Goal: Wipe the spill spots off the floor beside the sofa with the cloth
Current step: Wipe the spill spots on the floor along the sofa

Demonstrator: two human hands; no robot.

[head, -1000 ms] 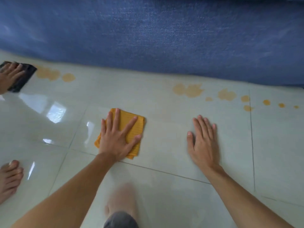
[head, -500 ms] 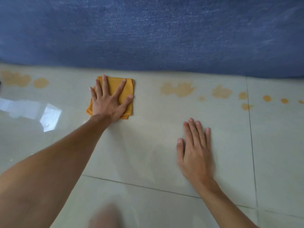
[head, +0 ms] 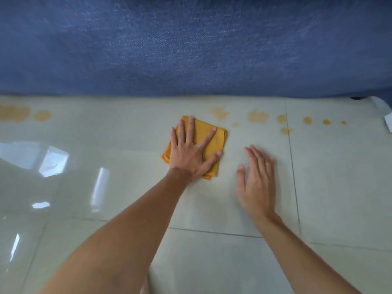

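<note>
A folded orange cloth point(head: 214, 138) lies flat on the pale tiled floor point(head: 127, 166), just in front of the blue sofa point(head: 191, 45). My left hand point(head: 192, 153) presses down on it with fingers spread. My right hand point(head: 256, 179) rests flat on the bare tile to the right of the cloth, holding nothing. Orange spill spots run along the sofa's base: a star-shaped one point(head: 219, 113) just right of the cloth, a larger blot point(head: 257, 116), several small dots point(head: 307, 120) further right, and two patches point(head: 17, 113) at the far left.
The sofa front fills the whole upper half and blocks the way beyond the spots. A white object point(head: 388, 122) pokes in at the right edge. Bright window reflections point(head: 53, 160) lie on the left tiles.
My left hand has slid the cloth to the right along the sofa base, up to the middle spots; part of the star-shaped blot is gone. My right hand stays flat beside it.
</note>
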